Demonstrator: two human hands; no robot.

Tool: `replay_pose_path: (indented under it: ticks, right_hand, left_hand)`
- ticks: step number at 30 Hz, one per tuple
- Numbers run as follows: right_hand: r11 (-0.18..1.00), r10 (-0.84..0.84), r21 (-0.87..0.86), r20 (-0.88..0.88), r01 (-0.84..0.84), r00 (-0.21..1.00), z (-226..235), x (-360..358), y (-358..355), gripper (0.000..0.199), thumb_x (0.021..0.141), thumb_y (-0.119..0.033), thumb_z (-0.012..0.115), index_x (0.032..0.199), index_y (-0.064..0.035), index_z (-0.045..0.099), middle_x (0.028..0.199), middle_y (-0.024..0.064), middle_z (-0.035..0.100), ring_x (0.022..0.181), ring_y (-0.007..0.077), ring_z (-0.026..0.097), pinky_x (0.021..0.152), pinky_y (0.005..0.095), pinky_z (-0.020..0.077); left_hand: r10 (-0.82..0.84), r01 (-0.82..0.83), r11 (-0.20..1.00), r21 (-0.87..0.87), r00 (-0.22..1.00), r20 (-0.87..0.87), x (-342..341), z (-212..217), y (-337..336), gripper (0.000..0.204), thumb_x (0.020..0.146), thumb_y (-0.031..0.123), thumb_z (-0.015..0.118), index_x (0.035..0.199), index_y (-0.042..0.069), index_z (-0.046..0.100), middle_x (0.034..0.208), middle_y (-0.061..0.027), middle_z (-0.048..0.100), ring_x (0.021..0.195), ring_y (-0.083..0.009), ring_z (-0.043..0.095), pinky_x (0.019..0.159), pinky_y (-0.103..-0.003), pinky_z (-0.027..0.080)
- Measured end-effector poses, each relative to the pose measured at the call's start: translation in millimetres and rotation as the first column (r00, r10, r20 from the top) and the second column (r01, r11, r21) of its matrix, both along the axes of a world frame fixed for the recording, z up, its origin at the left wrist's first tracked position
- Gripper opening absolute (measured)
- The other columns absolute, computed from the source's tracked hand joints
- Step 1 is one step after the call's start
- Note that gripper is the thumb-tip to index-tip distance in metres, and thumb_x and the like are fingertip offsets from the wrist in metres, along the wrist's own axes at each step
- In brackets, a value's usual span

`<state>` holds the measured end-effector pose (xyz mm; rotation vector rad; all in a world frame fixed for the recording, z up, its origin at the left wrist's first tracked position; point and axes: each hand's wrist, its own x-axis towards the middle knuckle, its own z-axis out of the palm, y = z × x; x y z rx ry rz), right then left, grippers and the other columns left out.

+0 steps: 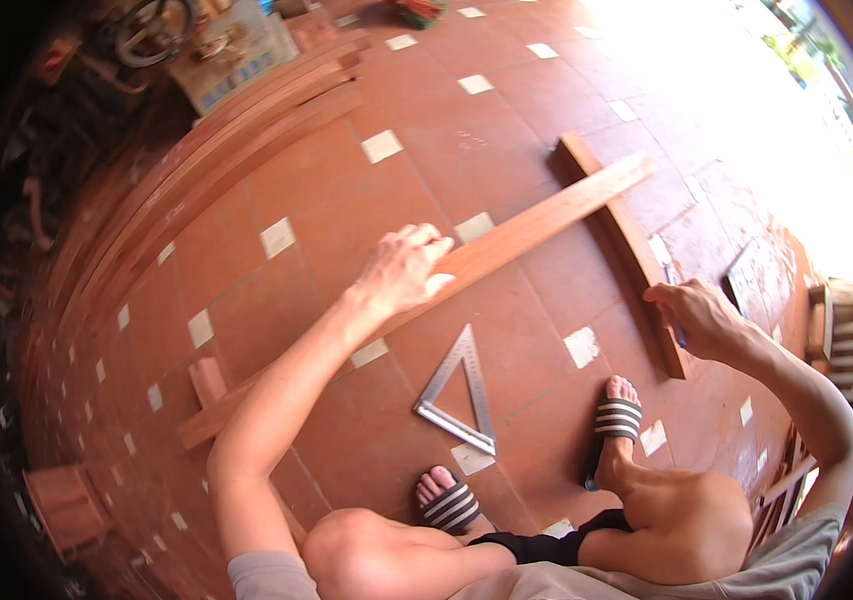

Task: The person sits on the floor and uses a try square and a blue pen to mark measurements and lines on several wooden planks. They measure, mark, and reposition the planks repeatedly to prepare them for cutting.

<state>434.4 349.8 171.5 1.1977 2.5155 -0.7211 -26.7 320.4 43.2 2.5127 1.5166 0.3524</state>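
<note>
A long wooden beam (536, 222) runs diagonally across the floor. Its far right end lies over a shorter wooden beam (631, 245); its near left part passes under my left arm. My left hand (406, 265) is closed over the long beam about midway, fingers curled and thumb along its edge. At the near end of the short beam, my right hand (698, 318) is closed around a thin blue pen-like tool (681, 337), mostly hidden by the fingers. Between the hands and my feet, a metal triangle square (474, 390) lies flat on the tiles.
Several long timbers (286, 105) lie along the left. A small wood block (208, 382) sits by the long beam's near end, a wooden piece (68, 508) farther left. A dark flat object (739, 280) lies beyond my right hand. My sandalled feet (614, 420) rest close by.
</note>
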Motion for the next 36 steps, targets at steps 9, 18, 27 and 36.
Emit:
replay_pose_path:
  ticks: [9, 18, 27, 36]
  right_hand:
    - [0.943, -0.281, -0.187, -0.002, 0.276, 0.960, -110.2, 137.1, -45.3, 0.037, 0.086, 0.000, 0.069, 0.122, 0.0003, 0.077, 0.087, 0.0117, 0.079, 0.084, 0.0337, 0.078, 0.073, 0.0459, 0.0602]
    - [0.958, -0.255, -0.205, -0.270, 0.203, 0.929, -179.0, 145.1, 8.3, 0.032, 0.085, 0.000, 0.068, 0.115, -0.0011, 0.079, 0.081, 0.0155, 0.076, 0.078, 0.0376, 0.076, 0.071, 0.0478, 0.0586]
    - [0.965, -0.138, -0.262, -0.397, 0.033, 0.908, -176.3, 135.8, 59.3, 0.019, 0.088, -0.003, 0.066, 0.104, 0.0003, 0.077, 0.075, 0.0246, 0.069, 0.075, 0.0444, 0.070, 0.068, 0.0517, 0.0547]
    - [0.981, -0.103, -0.189, -0.676, -0.037, 0.730, -134.5, 15.1, 79.8, 0.039, 0.103, -0.027, 0.071, 0.125, 0.0044, 0.075, 0.095, 0.0262, 0.080, 0.095, 0.0427, 0.079, 0.089, 0.0492, 0.0621]
  left_hand:
    - [0.168, -0.142, 0.895, -0.423, 0.985, 0.026, 87.5, -68.4, 56.9, 0.115, 0.068, 0.056, 0.100, 0.156, -0.001, 0.052, 0.152, -0.0300, 0.061, 0.140, -0.0444, 0.061, 0.118, -0.052, 0.052]
    - [0.371, -0.282, 0.670, -0.686, 0.928, -0.019, 90.2, -42.9, 61.5, 0.098, 0.070, 0.022, 0.089, 0.160, 0.014, 0.052, 0.142, -0.0219, 0.072, 0.132, -0.0425, 0.068, 0.113, -0.051, 0.056]
    - [0.449, -0.405, 0.880, -0.250, 0.881, 0.152, 95.5, 164.9, 49.1, 0.091, 0.075, 0.019, 0.089, 0.155, -0.006, 0.053, 0.140, -0.0223, 0.071, 0.130, -0.0292, 0.069, 0.115, -0.040, 0.051]
    - [0.427, -0.615, 0.744, 0.262, 0.739, 0.521, 7.2, 554.7, -13.6, 0.052, 0.106, 0.024, 0.073, 0.149, 0.001, 0.054, 0.134, -0.0141, 0.069, 0.122, -0.0215, 0.068, 0.106, -0.038, 0.054]
